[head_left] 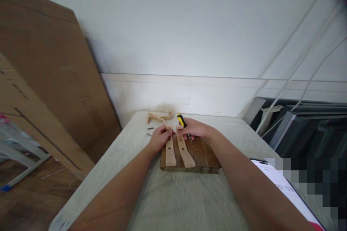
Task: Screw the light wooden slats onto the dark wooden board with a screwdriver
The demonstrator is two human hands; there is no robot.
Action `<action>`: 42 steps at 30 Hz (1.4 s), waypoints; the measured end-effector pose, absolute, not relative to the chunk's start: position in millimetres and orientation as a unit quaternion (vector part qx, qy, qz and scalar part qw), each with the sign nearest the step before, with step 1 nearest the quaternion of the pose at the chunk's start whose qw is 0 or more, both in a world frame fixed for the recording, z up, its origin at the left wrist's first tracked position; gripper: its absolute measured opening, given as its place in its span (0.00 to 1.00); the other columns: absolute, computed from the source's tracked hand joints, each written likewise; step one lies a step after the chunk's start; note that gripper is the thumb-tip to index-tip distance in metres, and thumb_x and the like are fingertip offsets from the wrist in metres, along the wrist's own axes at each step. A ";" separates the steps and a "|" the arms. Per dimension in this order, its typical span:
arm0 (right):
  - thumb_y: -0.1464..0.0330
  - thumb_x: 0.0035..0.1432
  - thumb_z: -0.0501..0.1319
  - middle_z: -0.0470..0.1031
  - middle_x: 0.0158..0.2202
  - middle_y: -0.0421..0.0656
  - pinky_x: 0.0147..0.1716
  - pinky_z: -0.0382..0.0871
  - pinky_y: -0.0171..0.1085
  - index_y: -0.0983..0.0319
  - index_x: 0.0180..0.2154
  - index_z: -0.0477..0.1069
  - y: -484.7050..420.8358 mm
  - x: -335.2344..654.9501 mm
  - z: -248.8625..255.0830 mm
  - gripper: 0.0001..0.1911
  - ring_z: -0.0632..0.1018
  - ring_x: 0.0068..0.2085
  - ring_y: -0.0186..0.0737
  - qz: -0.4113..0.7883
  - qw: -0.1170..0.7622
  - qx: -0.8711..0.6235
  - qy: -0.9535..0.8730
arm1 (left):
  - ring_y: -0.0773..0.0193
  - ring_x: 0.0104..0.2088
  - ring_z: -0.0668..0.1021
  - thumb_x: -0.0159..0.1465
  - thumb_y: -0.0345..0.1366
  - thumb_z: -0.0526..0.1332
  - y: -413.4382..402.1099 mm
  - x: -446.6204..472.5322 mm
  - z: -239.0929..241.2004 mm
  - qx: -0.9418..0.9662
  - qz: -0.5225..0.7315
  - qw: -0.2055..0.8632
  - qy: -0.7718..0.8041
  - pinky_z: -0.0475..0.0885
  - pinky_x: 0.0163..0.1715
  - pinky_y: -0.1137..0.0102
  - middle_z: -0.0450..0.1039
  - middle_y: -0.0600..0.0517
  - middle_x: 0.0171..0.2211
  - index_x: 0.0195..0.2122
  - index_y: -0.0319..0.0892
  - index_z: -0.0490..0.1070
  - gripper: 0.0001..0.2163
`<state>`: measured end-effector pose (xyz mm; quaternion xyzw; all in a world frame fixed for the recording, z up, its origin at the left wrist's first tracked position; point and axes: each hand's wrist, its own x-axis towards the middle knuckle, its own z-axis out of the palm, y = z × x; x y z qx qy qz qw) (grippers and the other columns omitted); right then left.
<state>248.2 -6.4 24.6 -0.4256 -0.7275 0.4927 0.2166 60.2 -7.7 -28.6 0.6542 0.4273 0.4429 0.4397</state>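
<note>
Two pale curved wooden hooks with screw holes lie side by side on a dark wooden board: the left wooden hook [170, 155] and the right wooden hook [185, 155]. My left hand [159, 139] is closed on the far end of the left one. With my right hand [197, 128] I hold a yellow and black screwdriver [180, 120], its shaft pointing down toward the board [203, 153]. The fingers of that hand also touch the far end of the right hook. More curved wooden hooks [159, 116] lie beyond my left hand, and loose screws [150, 128] rest beside it.
A cloth-covered table [173, 198] stands against a white wall. A phone [282, 187] lies at its right edge, near my forearm. Large cardboard [48, 61] leans at the left. Dark framed panels [311, 126] and white cables [300, 68] are at the right.
</note>
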 end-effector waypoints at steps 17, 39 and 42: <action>0.68 0.49 0.63 0.67 0.21 0.36 0.12 0.57 0.27 0.62 0.34 0.66 -6.3 251.2 22.9 0.10 0.66 0.19 0.29 0.492 0.218 -0.436 -0.721 | 0.62 0.31 0.73 0.52 0.36 0.57 -9.6 60.8 -27.7 0.664 0.438 0.430 0.428 0.67 0.32 0.69 0.73 0.51 0.26 0.28 0.38 0.72 0.08; 0.70 0.44 0.61 0.64 0.20 0.34 0.11 0.50 0.28 0.60 0.35 0.63 -2.7 261.2 14.6 0.13 0.62 0.17 0.27 0.521 0.242 -0.439 -0.691 | 0.63 0.30 0.72 0.50 0.34 0.58 -7.9 61.9 -34.8 0.654 0.448 0.434 0.428 0.67 0.32 0.70 0.72 0.52 0.25 0.28 0.38 0.74 0.07; 0.72 0.40 0.60 0.64 0.20 0.34 0.12 0.49 0.28 0.60 0.38 0.62 -2.1 265.5 13.1 0.18 0.64 0.18 0.28 0.541 0.254 -0.450 -0.664 | 0.63 0.30 0.72 0.51 0.34 0.56 -9.4 62.2 -34.5 0.648 0.452 0.441 0.425 0.67 0.32 0.70 0.72 0.51 0.25 0.29 0.38 0.74 0.08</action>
